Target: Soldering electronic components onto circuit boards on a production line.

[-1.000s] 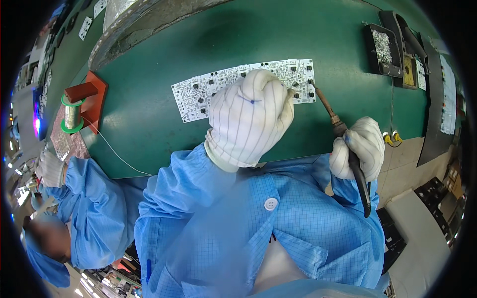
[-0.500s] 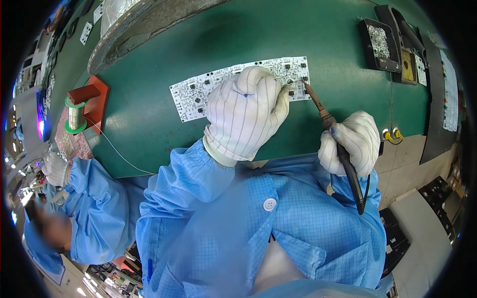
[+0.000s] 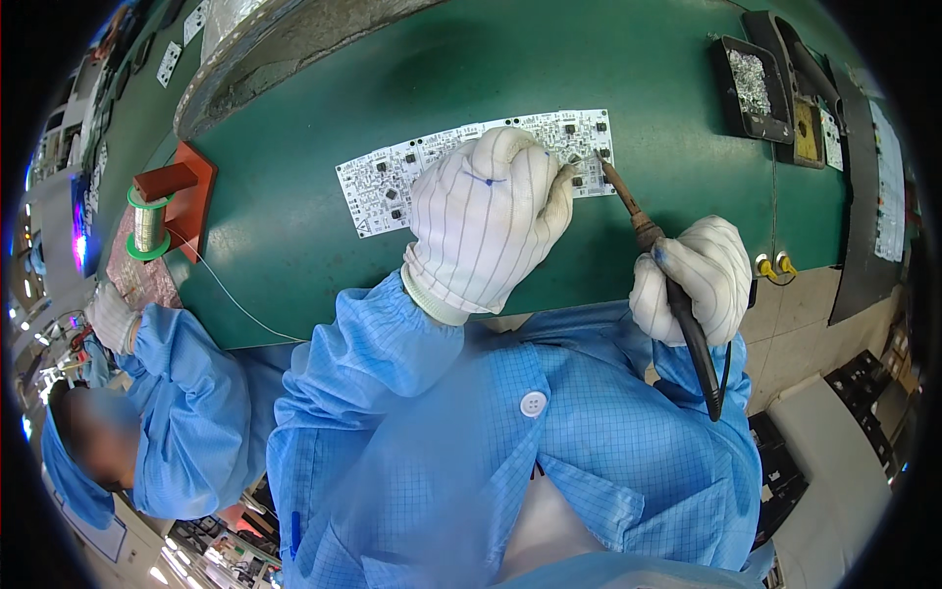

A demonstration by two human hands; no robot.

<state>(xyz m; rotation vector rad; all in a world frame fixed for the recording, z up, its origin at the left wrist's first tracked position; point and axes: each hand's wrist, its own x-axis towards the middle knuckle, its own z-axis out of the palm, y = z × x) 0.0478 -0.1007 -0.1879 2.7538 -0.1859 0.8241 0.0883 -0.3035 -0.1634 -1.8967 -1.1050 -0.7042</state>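
A long strip of white circuit boards with small black components lies on the green work table. My left hand, in a white striped glove, rests over the middle of the strip. Its fingers are curled, with thumb and forefinger pinched near the right-hand part; what they hold is hidden. My right hand, gloved too, is wrapped round the dark handle of a soldering iron. The iron's tip meets the board near its right end, a little right of my left fingertips.
A spool of solder wire sits on a red-brown stand at the left, its wire running toward my left sleeve. Far right are a black tray of metallic bits and a sponge holder. A co-worker's gloved hand is at the left.
My hands and the iron stay nearly in place, the tip still at the board's right end. The co-worker's head and hand have shifted slightly.
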